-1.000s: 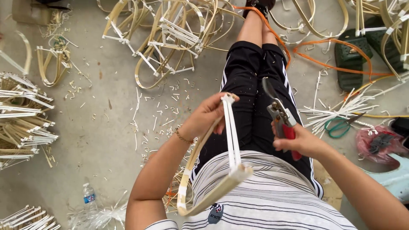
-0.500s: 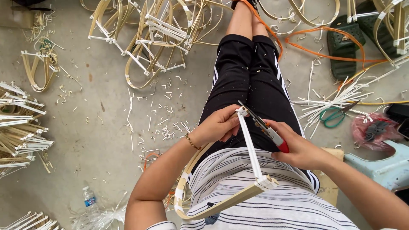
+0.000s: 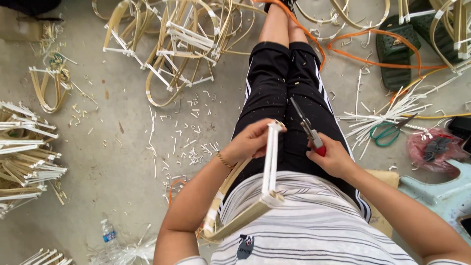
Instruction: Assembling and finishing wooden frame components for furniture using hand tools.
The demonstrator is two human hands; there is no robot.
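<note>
The left hand (image 3: pixel 250 142) is closed around the top of a bent bamboo frame (image 3: pixel 271 162), at the end of its pair of white crossbars, holding it upright over the lap with the curved bamboo strip running down past the left forearm. The right hand (image 3: pixel 333 157) is clenched on the red handles of a pair of pliers (image 3: pixel 305 122), whose blades point up and away, just beside the frame's top end but not touching it. Judgement: for a clean trim, the frame's tip should stay pinned by the thumb while the blades close square across the protruding end, clear of the fingertips, which sit very near. Offcuts (image 3: pixel 189 147) litter the concrete floor (image 3: pixel 98 162) to the left of the legs. Finished frames lie heaped ahead (image 3: pixel 171 44) and stacked at far left (image 3: pixel 24 157). To the right lie loose white sticks (image 3: pixel 387 115), green-handled scissors (image 3: pixel 387 131), an orange cord (image 3: pixel 373 54), and a pale plastic stool (image 3: pixel 436 191). A water bottle (image 3: pixel 109 234) lies at lower left. Nothing obstructs the working space between the hands.
</note>
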